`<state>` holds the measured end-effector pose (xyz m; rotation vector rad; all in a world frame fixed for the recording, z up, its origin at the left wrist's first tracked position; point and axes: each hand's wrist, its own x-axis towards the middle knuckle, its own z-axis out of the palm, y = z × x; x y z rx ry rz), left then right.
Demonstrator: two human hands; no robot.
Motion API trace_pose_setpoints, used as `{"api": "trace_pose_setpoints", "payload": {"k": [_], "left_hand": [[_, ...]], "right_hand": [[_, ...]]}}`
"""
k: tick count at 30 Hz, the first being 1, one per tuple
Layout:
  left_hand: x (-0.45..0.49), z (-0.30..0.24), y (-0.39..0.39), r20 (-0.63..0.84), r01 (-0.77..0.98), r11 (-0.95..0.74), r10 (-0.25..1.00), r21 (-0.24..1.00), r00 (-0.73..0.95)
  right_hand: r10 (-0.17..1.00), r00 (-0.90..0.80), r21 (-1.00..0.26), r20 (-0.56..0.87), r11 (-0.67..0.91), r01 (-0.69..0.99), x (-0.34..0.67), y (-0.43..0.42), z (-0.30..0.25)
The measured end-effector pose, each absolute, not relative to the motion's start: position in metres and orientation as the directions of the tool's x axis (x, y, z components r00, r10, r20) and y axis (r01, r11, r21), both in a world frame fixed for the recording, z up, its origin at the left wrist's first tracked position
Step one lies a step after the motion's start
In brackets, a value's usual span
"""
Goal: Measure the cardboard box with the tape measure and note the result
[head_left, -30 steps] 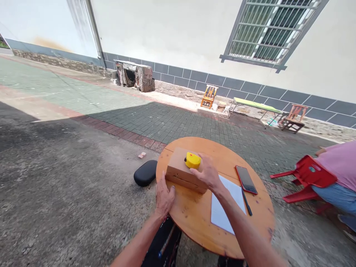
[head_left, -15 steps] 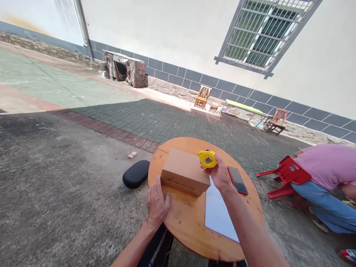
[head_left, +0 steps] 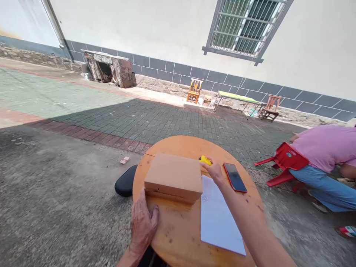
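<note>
I have my right hand [head_left: 214, 171] pinching the yellow tape measure [head_left: 205, 160] beside the box [head_left: 175, 172], toward the round table [head_left: 178, 231]'s far-right edge; my left hand [head_left: 142, 221], thumb spread, rests at the near-left edge.

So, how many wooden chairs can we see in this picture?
2. The orange chair stands near the wall, left of the green table; the brown chair is by that table's right end. Others may be hidden behind the person in pink.
</note>
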<state>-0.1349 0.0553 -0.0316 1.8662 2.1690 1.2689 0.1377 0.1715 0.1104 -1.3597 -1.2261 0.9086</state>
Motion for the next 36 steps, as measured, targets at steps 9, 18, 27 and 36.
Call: {"api": "trace_pose_setpoints", "payload": {"k": [9,18,27,36], "left_hand": [[-0.136,-0.031,0.052,0.38,0.771,0.005,0.869,0.636,-0.319],[-0.155,0.022,0.071,0.075,0.143,-0.016,0.906,0.99,-0.417],[-0.164,0.049,0.077,0.08,-0.056,-0.098,0.962,0.994,-0.26],[-0.164,0.011,0.046,0.057,-0.005,-0.062,0.942,0.998,-0.331]], "right_hand": [[0.976,-0.098,-0.937,0.197,0.217,0.275,0.159,0.07,0.127],[0.997,-0.077,-0.916,-0.021,0.011,0.4,0.124,0.161,0.126],[0.987,-0.088,-0.94,0.133,0.154,0.306,0.101,0.104,0.1],[0.977,0.021,-0.935,0.213,0.197,0.294,0.101,0.056,0.051]]}}
